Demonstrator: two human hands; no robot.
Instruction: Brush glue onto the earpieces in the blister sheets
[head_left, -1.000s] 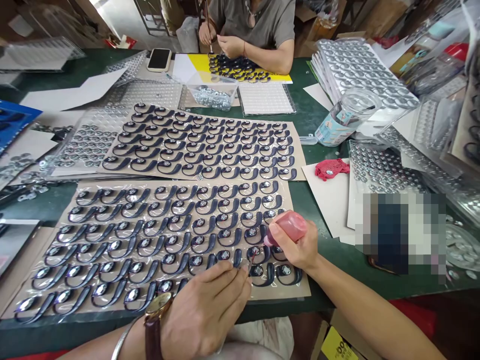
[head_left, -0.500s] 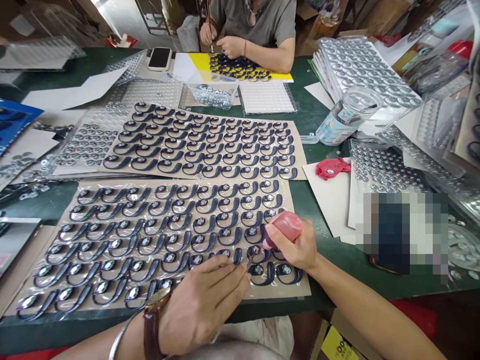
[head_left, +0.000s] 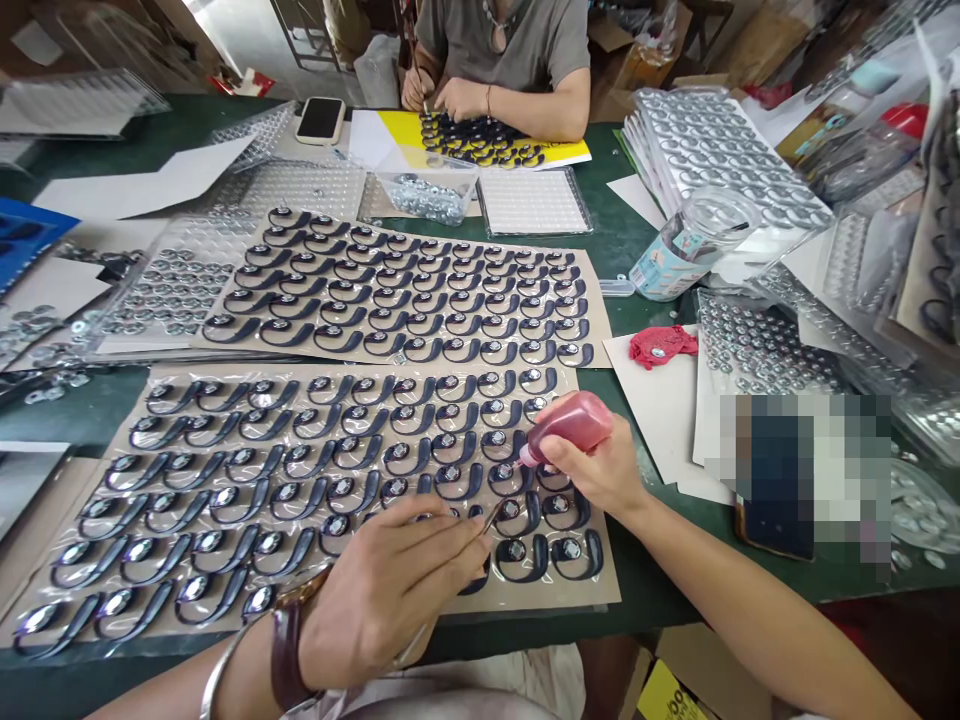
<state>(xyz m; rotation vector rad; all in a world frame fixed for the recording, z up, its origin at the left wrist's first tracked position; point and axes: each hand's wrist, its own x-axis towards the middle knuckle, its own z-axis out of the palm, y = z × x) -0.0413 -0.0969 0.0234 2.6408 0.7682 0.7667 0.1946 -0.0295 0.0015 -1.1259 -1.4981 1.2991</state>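
My right hand (head_left: 600,465) is wrapped round a small pink-red squeeze bottle (head_left: 574,428), tilted with its nozzle down to the left. The nozzle tip is close to a dark curved band with a round, gem-like top (head_left: 505,474); I cannot tell if they touch. My left hand (head_left: 397,565) holds a thin pointed tool (head_left: 493,516), fingers pressed together over most of it. Its tip is near another dark band (head_left: 513,510), and its other end shows below the palm. Rows of such bands lie on a film-covered brown card sheet (head_left: 559,592), partly hidden by my hands.
Beyond lies a second card sheet of bands (head_left: 595,290). A clear tub of shiny pieces (head_left: 427,197), a labelled plastic cup (head_left: 664,262), a red cloth (head_left: 663,345) and stacked trays (head_left: 742,150) stand around. Across the table, a co-worker's hands (head_left: 459,98) work on similar bands.
My right hand and the bottle have shifted slightly, the nozzle now higher up the sheet at a band in the row beyond. The left hand has moved slightly left with the thin tool.
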